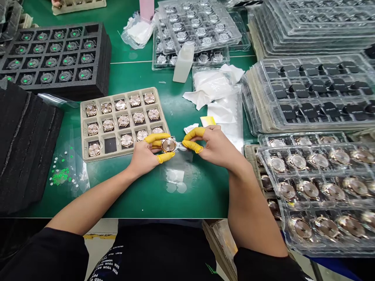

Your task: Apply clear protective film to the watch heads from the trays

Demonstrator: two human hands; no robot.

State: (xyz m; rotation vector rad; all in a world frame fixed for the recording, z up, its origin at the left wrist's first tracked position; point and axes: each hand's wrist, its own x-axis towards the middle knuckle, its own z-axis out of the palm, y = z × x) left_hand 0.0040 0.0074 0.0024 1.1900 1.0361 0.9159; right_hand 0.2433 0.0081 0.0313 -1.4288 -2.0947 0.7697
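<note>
My left hand [148,153], with yellow finger cots on its fingertips, pinches a round rose-gold watch case [168,144] just above the green mat. My right hand [211,145], also in yellow cots, pinches a small clear film tab [182,146] at the case's right edge. Both hands hover right of a beige tray [84,156] that holds several similar watch cases, with one pocket showing bare. Clear film discs [175,183] lie on the mat under the hands.
A black foam tray [99,84] of green-dotted parts sits at the back left. Stacked clear trays of watch cases [322,187] fill the right side. A white bottle [183,62], crumpled wipes [211,88] and small green stickers [60,175] lie around.
</note>
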